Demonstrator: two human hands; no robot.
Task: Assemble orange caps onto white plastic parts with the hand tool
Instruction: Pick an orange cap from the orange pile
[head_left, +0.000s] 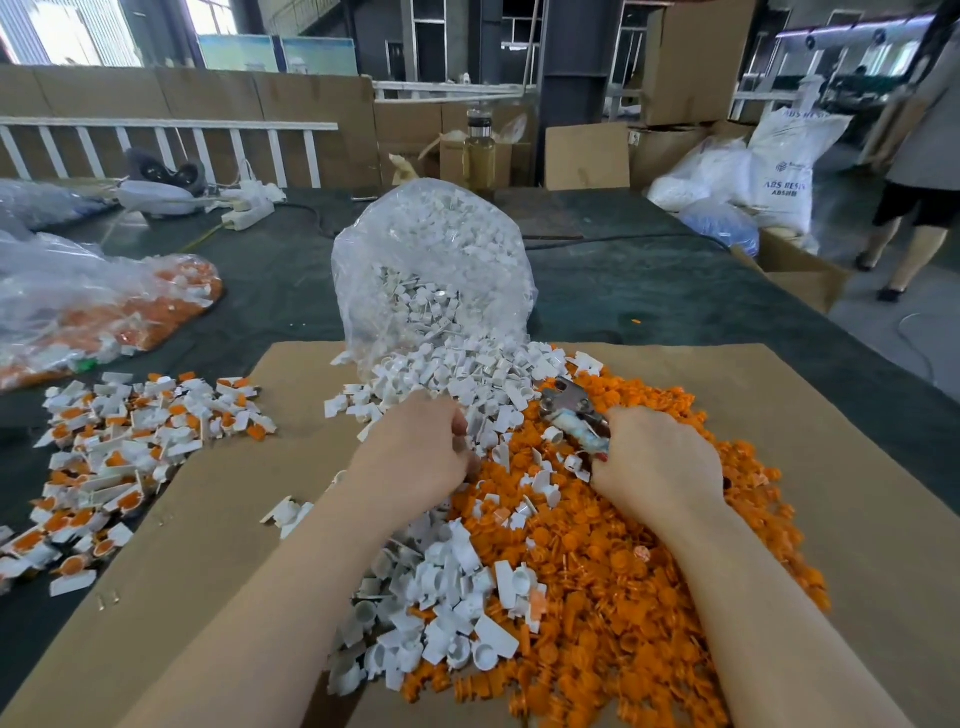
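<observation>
A heap of loose orange caps (623, 561) covers the right half of a cardboard sheet (208, 545). White plastic parts (467, 374) spill from a clear bag (431, 260) onto the heap. My right hand (654, 462) grips the metal hand tool (571, 410), whose jaws point up and left over the caps. My left hand (415, 447) is curled at the edge of the white pile, fingers closed among the parts; what it holds is hidden.
Assembled white-and-orange pieces (119, 457) lie piled at the left. A bag of more such pieces (104, 312) sits further left. A bottle (480, 150), cardboard boxes and a power strip (249, 213) stand at the back. A person (914, 171) walks at far right.
</observation>
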